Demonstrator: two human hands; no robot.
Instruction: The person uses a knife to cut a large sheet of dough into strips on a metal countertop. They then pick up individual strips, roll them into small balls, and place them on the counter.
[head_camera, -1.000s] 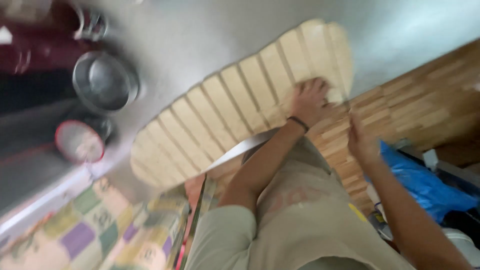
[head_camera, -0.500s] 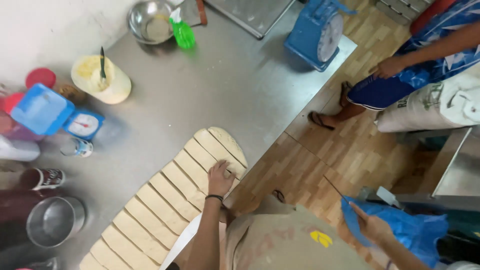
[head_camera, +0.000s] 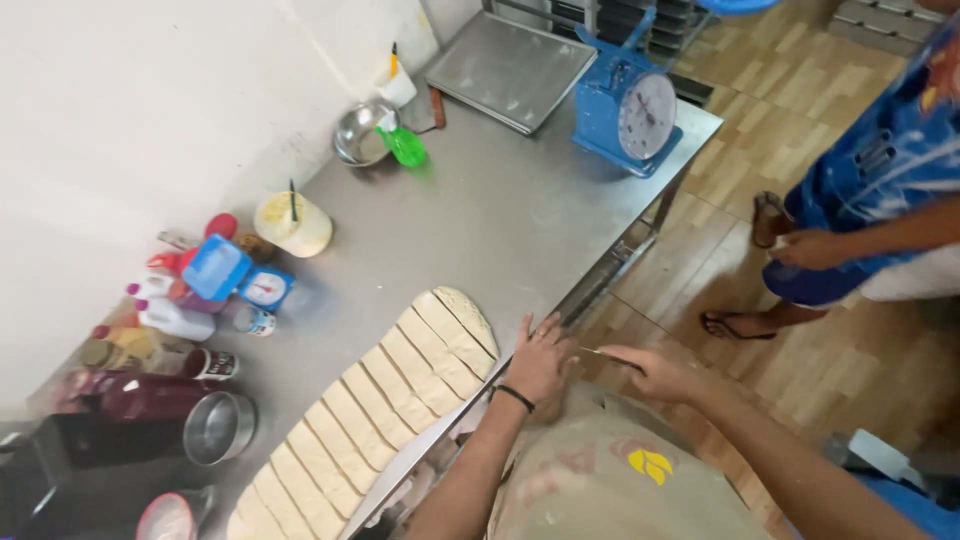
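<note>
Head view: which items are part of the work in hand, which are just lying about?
In hand:
- left hand at the table edge
- right hand, holding a thin blade
- long flat slab of pale dough cut into strips

Lying about:
- blue dial scale
- round steel bowl
- flat metal tray

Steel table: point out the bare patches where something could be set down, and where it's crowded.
The steel table is bare across its middle, between the cut dough sheet, the blue weighing scale and the yellow tub. Crowded: the wall-side corner of bottles and containers, and the metal bowl beside the baking tray.
</note>
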